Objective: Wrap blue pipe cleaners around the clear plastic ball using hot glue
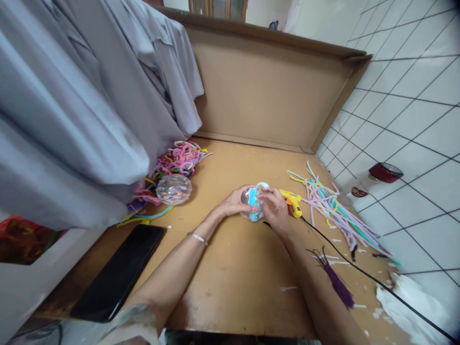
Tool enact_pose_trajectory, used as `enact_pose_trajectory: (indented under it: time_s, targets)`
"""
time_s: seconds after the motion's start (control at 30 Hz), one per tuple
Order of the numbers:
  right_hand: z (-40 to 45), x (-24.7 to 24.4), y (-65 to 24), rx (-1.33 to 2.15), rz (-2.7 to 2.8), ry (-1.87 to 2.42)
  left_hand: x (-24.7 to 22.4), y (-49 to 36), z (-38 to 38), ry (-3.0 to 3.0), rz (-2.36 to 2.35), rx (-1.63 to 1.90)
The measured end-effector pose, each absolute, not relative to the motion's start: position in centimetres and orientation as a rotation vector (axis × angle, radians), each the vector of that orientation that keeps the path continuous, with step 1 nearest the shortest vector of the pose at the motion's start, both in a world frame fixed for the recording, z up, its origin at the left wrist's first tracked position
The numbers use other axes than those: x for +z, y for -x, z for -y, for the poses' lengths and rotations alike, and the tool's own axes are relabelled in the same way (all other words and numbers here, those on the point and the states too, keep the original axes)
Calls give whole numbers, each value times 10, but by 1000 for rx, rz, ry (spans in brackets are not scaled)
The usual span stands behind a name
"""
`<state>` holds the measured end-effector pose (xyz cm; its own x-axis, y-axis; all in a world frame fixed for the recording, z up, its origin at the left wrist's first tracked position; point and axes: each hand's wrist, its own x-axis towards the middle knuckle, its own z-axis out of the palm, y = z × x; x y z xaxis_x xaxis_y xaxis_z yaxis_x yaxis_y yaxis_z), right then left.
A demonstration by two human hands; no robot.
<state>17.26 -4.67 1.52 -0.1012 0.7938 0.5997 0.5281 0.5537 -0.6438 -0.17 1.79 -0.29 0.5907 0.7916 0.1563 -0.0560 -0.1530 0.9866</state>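
Note:
Near the middle of the wooden table [230,268], my left hand [235,202] is wrapped round the left side of a clear round ball [246,211]. A light blue fuzzy strip [253,203] runs down over the ball, with a pale loop curling up at its top. My right hand [275,206] has its fingers pressed on the strip and the ball's right side. Just beyond the right hand lies a yellow glue gun [293,201], its front part hidden behind the hand.
Pink and multicoloured fuzzy sticks [183,160] and another clear ball [174,189] sit at left, near a black phone [120,270]. At right are pastel sticks [330,206], a purple tassel [338,285], a black cord [345,258], a red-lidded jar [384,172] and white tissue [409,302].

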Motion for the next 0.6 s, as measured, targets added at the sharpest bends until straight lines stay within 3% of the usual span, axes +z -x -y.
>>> enact_pose_trajectory:
  time_s: [0.6]
  targets:
    - [44,12,-170,414,1670,1177,-7,2,-21,-1646,-680,840]
